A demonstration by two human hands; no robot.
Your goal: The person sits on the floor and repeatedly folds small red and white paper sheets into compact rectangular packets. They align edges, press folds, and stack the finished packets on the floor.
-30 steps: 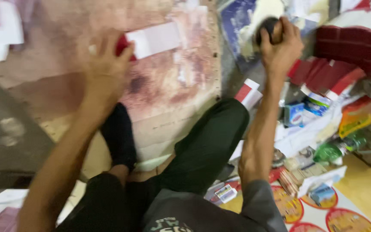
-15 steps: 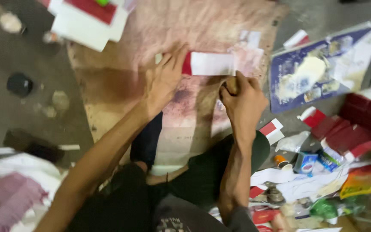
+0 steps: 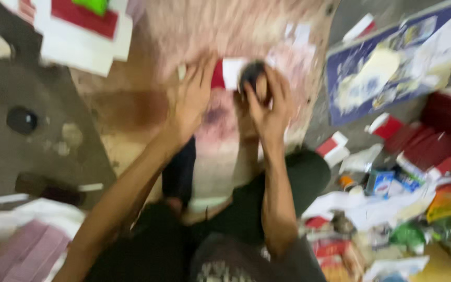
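The picture is blurred by motion. My left hand lies flat with spread fingers on a red and white paper piece on a stained wooden board. Just to its right, my right hand grips a small dark round object and holds it on the white end of the same paper piece. Both forearms reach forward over my crossed legs in dark trousers.
A stack of red and white sheets lies at the top left. A blue printed board and red boxes sit on the right. Small jars, wrappers and papers crowd the floor at the lower right. Pink sheets lie at the lower left.
My right hand came in from the far right with the dark round object and now holds it on the paper piece. My left hand stayed on the paper. The view shifted.
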